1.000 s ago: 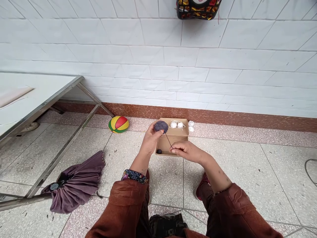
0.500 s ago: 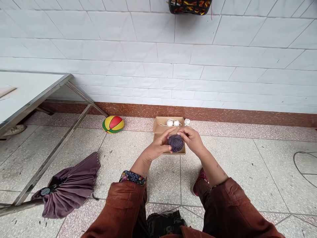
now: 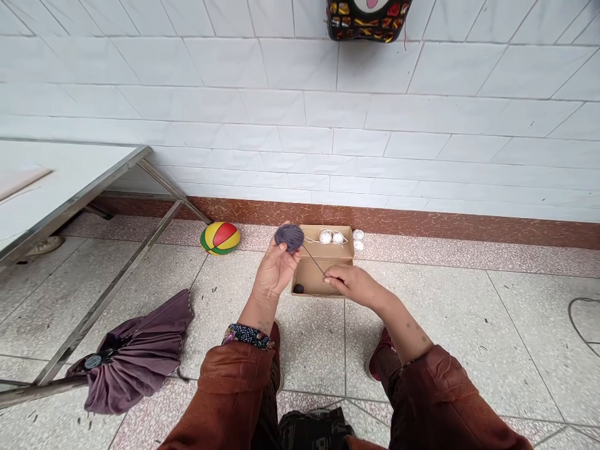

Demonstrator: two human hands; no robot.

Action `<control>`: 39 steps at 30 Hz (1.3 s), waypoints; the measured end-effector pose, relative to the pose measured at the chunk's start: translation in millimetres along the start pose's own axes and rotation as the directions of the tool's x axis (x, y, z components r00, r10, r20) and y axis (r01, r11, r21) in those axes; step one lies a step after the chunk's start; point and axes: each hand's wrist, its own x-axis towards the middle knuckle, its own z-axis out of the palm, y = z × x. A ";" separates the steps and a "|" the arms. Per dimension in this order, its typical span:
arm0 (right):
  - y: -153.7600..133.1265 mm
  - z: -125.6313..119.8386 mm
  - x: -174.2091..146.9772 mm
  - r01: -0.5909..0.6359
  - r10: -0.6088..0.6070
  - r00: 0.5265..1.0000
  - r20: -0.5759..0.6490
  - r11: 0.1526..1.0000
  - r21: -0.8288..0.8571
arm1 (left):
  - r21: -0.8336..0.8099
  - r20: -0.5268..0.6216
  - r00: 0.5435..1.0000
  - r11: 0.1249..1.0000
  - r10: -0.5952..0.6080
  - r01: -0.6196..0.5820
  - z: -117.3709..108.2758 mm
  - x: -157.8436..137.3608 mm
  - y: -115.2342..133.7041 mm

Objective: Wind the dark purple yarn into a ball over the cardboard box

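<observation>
My left hand (image 3: 274, 267) is closed round a dark purple-grey ball of yarn (image 3: 289, 237), raised over the left side of an open cardboard box (image 3: 323, 257). A strand of the same yarn (image 3: 313, 261) runs taut from the ball down to my right hand (image 3: 349, 282), whose fingers pinch it above the box's front half. Inside the front half lies a small dark ball (image 3: 299, 289). White yarn balls (image 3: 332, 237) with loose string sit in the back half.
More white balls (image 3: 358, 239) rest on the floor right of the box. A yellow, red and green ball (image 3: 220, 238) lies near the wall. At left are a metal-framed table (image 3: 94, 164) and a folded purple umbrella (image 3: 140, 356). A black basket (image 3: 368, 25) hangs above.
My hands have moved apart: the left, with the yarn ball, went left and up, while the right moved lower. A strand now stretches between them, and the small dark ball shows.
</observation>
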 end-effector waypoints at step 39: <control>-25.0 -25.0 -2.0 0.089 -0.023 0.973 -0.228 0.955 0.283 | 0.518 0.155 0.979 0.855 -0.131 0.032 7.7 -7.5 -21.2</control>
